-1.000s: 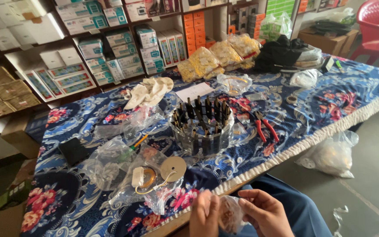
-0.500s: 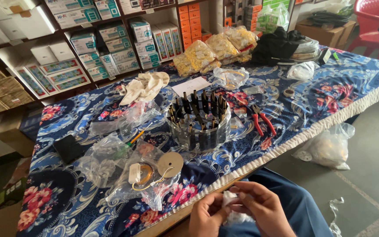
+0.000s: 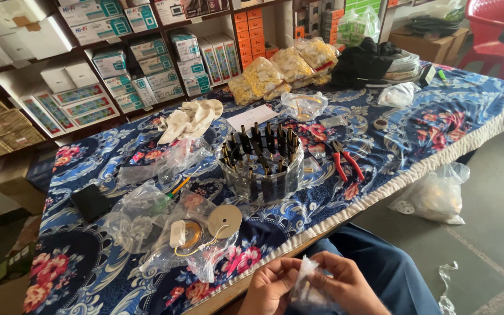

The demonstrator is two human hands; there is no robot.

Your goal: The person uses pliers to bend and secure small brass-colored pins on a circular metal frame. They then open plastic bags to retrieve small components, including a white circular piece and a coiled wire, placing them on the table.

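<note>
My left hand [image 3: 270,286] and my right hand [image 3: 345,289] are low at the bottom of the head view, over my lap in blue trousers, just off the table's front edge. Together they pinch a small clear plastic packet [image 3: 305,281]; what it contains I cannot tell. On the table above them lies a clear bag with a round disc and a coil of wire [image 3: 202,230]. Further back stands a clear round holder [image 3: 261,175] packed with several black-handled tools.
The table wears a blue floral cloth [image 3: 427,125]. Red-handled pliers [image 3: 345,162], loose plastic bags, a white cloth [image 3: 191,118], yellow packets [image 3: 263,74] and a black bundle lie on it. Shelves of boxes stand behind. A red chair [image 3: 500,35] and a white bag [image 3: 436,195] are at right.
The view has shifted slightly. My hands stay together on the packet, working it a little between the fingers; the things on the table have not moved.
</note>
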